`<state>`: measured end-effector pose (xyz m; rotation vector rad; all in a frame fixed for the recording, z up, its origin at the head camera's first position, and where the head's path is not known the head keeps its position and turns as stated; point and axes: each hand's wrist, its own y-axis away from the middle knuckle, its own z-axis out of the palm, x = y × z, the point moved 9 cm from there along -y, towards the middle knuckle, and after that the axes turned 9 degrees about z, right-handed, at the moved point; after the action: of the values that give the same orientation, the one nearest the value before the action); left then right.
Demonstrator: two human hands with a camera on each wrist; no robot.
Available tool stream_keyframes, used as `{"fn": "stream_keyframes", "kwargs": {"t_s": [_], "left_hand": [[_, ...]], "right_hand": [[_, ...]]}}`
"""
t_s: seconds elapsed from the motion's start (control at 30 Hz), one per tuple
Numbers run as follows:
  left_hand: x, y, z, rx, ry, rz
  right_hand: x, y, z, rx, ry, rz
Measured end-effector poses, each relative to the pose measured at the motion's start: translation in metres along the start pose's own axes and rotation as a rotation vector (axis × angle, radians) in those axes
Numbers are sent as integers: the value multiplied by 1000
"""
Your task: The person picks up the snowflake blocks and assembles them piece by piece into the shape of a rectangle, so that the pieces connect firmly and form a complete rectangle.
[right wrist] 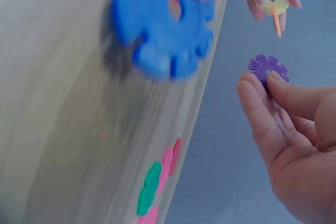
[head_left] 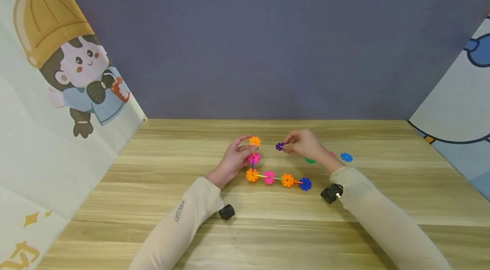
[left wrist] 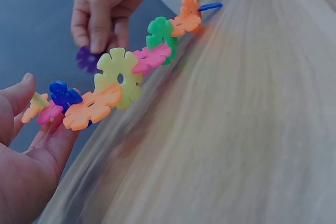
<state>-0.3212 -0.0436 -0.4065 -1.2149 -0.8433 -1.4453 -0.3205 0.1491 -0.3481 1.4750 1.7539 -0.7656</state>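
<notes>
My left hand (head_left: pixel 234 160) holds an L-shaped chain of notched, flower-shaped plastic discs (head_left: pixel 287 180) by its upper end. Orange, pink and blue discs face up, with others slotted edge-on between them. The left wrist view shows that some of these linking pieces are a yellow disc (left wrist: pixel 107 69) and a green disc (left wrist: pixel 160 31). A dark blue disc (right wrist: pixel 157 35) forms the chain's right end. Between thumb and fingertips, my right hand (head_left: pixel 305 144) pinches a purple notched disc (right wrist: pixel 268 68). That purple piece is apart from the chain, just right of its top orange disc (head_left: pixel 254 141).
Loose discs lie on the wooden table (head_left: pixel 268 236) behind the right wrist: a blue disc (head_left: pixel 346 157), a green disc (right wrist: pixel 149 188) and several pink or red ones, partly hidden from the head view. A grey panel (head_left: pixel 245 44) stands along the table's back edge.
</notes>
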Motion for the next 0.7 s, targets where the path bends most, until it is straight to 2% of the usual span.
{"fn": "stream_keyframes", "kwargs": {"t_s": [0.23, 0.4, 0.7], "left_hand": [[3, 3, 10, -42, 1, 5], [3, 3, 13, -39, 18, 3], [1, 2, 15, -48, 22, -1]], "right_hand": [[-10, -1, 10, -9, -101, -24], [-15, -2, 12, 11, -146, -22], [-22, -2, 17, 4, -149, -71]]}}
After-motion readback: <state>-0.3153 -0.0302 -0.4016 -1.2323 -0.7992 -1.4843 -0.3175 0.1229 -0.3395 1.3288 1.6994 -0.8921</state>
